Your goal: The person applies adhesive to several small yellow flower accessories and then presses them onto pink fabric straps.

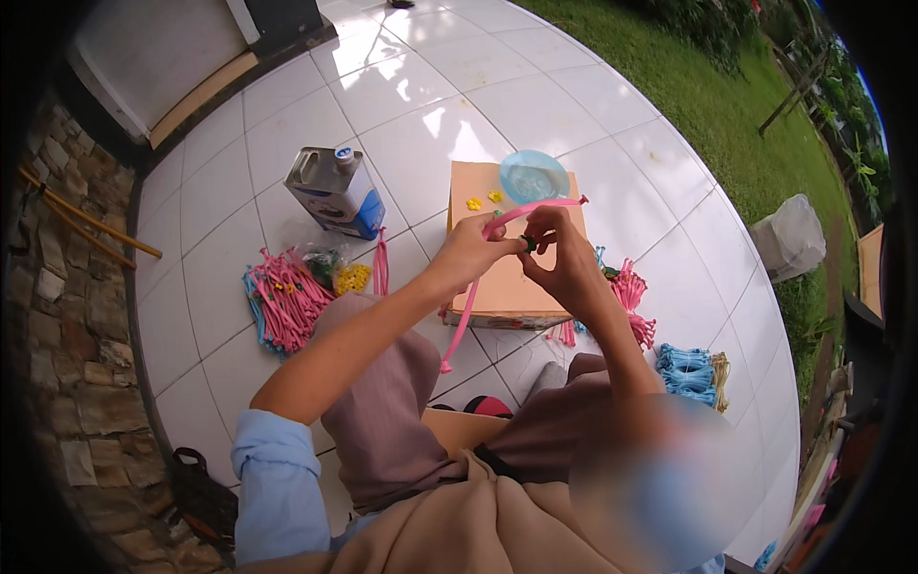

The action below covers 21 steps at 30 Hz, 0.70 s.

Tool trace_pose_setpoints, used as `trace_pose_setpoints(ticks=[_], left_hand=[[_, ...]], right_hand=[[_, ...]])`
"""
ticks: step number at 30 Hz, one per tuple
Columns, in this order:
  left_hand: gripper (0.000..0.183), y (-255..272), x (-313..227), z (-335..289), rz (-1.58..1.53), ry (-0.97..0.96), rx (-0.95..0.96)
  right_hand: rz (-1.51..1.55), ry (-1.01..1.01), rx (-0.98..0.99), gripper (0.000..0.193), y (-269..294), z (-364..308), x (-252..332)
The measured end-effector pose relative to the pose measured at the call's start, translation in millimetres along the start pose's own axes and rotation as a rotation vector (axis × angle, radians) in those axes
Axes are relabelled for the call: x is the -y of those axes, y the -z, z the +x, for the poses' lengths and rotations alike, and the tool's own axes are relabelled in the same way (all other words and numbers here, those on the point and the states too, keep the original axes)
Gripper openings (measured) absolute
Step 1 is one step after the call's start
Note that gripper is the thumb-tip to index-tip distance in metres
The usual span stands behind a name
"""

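Note:
A long pink strip, like a soft strap with flared ends, runs through my left hand, which is closed on it above a cardboard box. Its upper end reaches right, past my right hand. With bent fingers, my right hand pinches a small dark green piece beside the left fingertips. A bit of lighter green shows at the left hand's fingers. Two small yellow flower-shaped pieces lie on the box top, near a translucent blue bowl at its far right corner.
Left of the box, a rectangular metal can stands on the tiles behind a pile of pink strips and a bag of yellow pieces. To the right lie more pink strips and blue bundles. A stone wall borders the left.

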<state>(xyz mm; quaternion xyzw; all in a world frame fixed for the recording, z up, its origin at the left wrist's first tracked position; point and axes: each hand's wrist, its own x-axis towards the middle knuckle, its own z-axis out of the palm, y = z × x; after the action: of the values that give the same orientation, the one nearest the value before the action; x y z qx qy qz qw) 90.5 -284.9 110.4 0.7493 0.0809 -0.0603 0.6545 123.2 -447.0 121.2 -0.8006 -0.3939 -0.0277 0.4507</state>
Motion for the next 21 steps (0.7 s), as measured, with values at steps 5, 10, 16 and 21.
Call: trace_pose_setpoints(ticks=[5, 10, 16, 21], left_hand=[[0.037, 3.8, -14.2, -3.8, -0.102, 0.128, 0.057], [0.038, 8.8, -19.8, -7.2, -0.224, 0.195, 0.104], [0.029, 12.6, -31.1, -9.2, -0.301, 0.115, 0.202], [0.021, 11.4, -21.2, -9.5, -0.341, -0.124, 0.098]], right_hand=[[-0.182, 0.133, -0.016, 0.042, 12.7, 1.5, 15.1], [-0.277, 0.314, -0.053, 0.030, 13.3, 4.0, 11.6], [-0.198, 0.253, -0.192, 0.024, 16.9, 7.4, 12.6], [0.238, -0.024, -0.402, 0.039, 23.0, 14.8, 18.1]])
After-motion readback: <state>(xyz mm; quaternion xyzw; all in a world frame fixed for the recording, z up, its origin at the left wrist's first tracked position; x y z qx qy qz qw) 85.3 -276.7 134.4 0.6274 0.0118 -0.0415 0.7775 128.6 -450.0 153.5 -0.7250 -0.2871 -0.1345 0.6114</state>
